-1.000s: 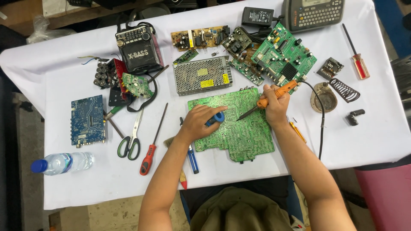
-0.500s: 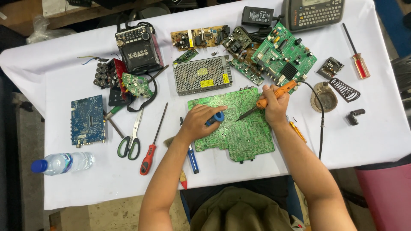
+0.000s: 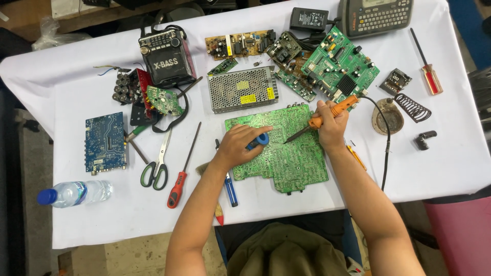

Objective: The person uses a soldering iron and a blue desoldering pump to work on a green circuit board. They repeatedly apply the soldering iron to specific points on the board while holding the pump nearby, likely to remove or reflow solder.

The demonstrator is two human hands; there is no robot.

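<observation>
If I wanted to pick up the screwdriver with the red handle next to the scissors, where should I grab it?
Probably by the thick red handle of the red-handled screwdriver, coming from above. It lies flat on the white table with the handle toward the near edge and the thin metal shaft pointing away. The scissors lie close on one side, so pinch the handle's lower part.

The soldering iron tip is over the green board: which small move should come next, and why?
Probably lower the soldering iron slightly, so its tip meets the green circuit board. The right hand aims it there, and the left hand holds a blue tool beside.
</observation>
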